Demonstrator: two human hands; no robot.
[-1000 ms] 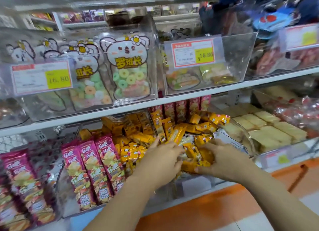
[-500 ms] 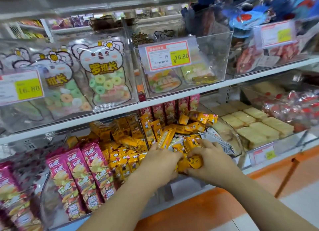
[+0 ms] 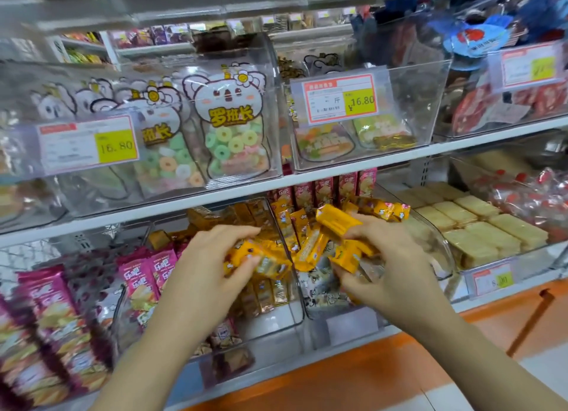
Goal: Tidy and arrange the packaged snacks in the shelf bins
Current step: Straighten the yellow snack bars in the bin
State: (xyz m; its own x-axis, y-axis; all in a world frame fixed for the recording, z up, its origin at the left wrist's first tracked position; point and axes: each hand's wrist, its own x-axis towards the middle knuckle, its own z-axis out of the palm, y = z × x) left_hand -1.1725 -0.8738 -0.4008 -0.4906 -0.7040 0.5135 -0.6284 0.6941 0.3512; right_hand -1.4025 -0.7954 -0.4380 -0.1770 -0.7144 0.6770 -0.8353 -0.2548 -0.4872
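The left hand [image 3: 212,257] and right hand [image 3: 390,266] are each gripping yellow snack packs [image 3: 336,220] with curled fingers [image 3: 233,233], above the clear bin [image 3: 444,250]. Many packs are lying jumbled inside (a heap), so most tidying seems to be waiting.

The koala-shaped candy bag [image 3: 230,127] reads "罗班长". The left price tag [image 3: 87,147] shows "16.80" on yellow; the middle price tag [image 3: 341,98] shows "斤" and "¥16.80". The pink snack packs [image 3: 138,284] carry "乐吧"; other labels are too blurred
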